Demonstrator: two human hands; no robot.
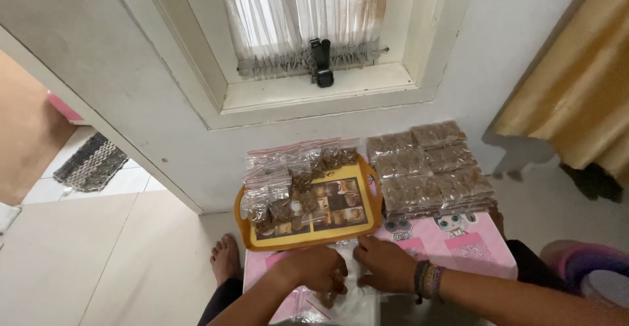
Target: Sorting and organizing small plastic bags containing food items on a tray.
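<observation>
Clear plastic is what both hands are working on: a small transparent zip bag (350,293) with a red seal strip lies on the pink printed tabletop (458,244) at about six o'clock in my view, directly below the tray. My left hand (319,270) sits curled over the bag's left part, fingers bent down onto the plastic, apparently pinching it along with some brown bits at its lower edge, though I cannot tell exactly what the fingertips hold. My right hand (386,265), with a stack of woven bracelets (427,279) at the wrist, rests just beside it at three o'clock, fingers folded and pressing the bag's upper right edge; the two hands are near each other but not touching. At twelve o'clock from the hands lies an orange rectangular plastic tray (308,241) with a picture-printed base, and a loose heap of small clear bags (288,175) holding brown contents covers its left and upper parts. At about one o'clock, right of the tray, a neat stack of filled flat packets of brown snack (429,169) lies in rows on the pink surface. My bare foot (225,258) shows at nine o'clock on the pale floor.
</observation>
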